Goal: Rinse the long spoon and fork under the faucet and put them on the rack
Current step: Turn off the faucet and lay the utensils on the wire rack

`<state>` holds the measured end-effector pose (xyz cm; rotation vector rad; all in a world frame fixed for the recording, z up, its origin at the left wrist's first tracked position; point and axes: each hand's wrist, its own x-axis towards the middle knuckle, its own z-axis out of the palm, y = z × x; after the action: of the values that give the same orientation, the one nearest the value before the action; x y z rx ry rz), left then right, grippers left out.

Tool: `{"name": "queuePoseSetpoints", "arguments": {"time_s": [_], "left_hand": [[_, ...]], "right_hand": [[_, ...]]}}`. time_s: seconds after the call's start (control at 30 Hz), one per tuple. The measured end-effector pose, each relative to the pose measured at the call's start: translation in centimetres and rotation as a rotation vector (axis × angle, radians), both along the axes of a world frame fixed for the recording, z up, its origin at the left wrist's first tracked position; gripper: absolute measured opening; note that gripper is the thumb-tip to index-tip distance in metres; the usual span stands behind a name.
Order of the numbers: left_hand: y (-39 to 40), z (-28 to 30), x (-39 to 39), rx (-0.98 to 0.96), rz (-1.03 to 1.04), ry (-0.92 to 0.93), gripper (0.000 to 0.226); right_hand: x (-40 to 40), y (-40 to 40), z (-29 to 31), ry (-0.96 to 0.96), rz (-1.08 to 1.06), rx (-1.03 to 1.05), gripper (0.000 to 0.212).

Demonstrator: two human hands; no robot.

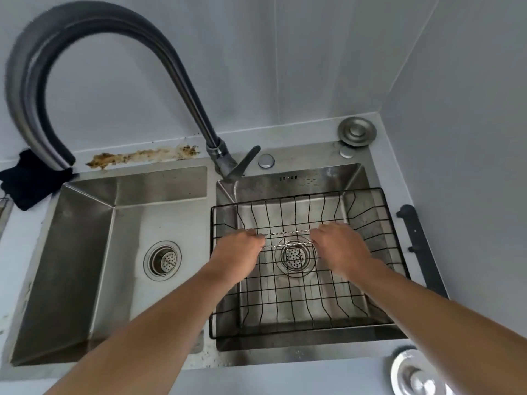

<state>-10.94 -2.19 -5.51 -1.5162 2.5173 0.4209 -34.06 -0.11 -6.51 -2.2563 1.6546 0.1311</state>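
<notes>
Both hands, left [238, 252] and right [340, 246], hold twisted utensils [285, 238] over rack [370, 195].

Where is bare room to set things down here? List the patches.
Left basin floor around its drain is bare. Rack near half is free. Crowded: rack middle, where left hand and right hand hold two twisted handles.
</notes>
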Motion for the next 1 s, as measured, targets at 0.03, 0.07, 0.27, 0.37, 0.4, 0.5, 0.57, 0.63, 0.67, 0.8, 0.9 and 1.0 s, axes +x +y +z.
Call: {"name": "queuePoseSetpoints", "arguments": {"time_s": [0.03,0.07,0.27,0.37,0.4,0.5,0.57,0.63,0.67,0.8,0.9,1.0], "left_hand": [[-0.1,-0.3,-0.3,0.002,0.001,-0.004,0.015],[-0.2,-0.5,-0.4,0.007,0.007,-0.003,0.016],[-1.4,-2.2,-1.5,0.047,0.026,-0.01,0.017],[-1.7,-2.8,-1.7,0.072,0.024,-0.033,0.016],[-1.7,-3.0,-1.7,0.081,0.022,-0.04,0.016],[-1.8,-3.5,-1.8,0.102,0.017,-0.048,0.016],[-1.9,-3.7,-1.8,0.121,0.023,-0.048,0.016],[-1.8,-3.9,-1.8,0.133,0.031,-0.049,0.015],[-1.8,-4.0,-1.8,0.137,0.034,-0.053,0.015],[-1.4,-4.3,-1.7,0.125,0.036,-0.062,0.022],[-1.4,-4.5,-1.6,0.114,0.032,-0.05,0.025],[-1.4,-4.6,-1.7,0.101,0.036,-0.041,0.032]], "right_hand": [[-0.2,-0.1,-0.3,-0.003,-0.003,0.003,0.021],[-0.3,-0.2,-0.6,0.002,-0.002,-0.002,0.023],[-1.1,-1.0,-2.2,0.006,-0.013,-0.006,0.031],[-1.2,-1.3,-2.7,0.023,-0.014,0.019,0.031],[-1.2,-1.3,-2.9,0.033,-0.012,0.024,0.03],[-1.2,-1.3,-3.3,0.047,-0.003,0.033,0.029],[-1.1,-1.4,-3.4,0.05,-0.002,0.044,0.03],[-1.1,-1.3,-3.6,0.053,0.002,0.049,0.03],[-1.1,-1.3,-3.7,0.052,0.0,0.05,0.03],[-1.2,-1.2,-3.9,0.045,0.0,0.038,0.028],[-1.2,-1.2,-4.1,0.039,-0.005,0.032,0.029],[-1.2,-1.2,-4.1,0.038,-0.014,0.047,0.032]]}}
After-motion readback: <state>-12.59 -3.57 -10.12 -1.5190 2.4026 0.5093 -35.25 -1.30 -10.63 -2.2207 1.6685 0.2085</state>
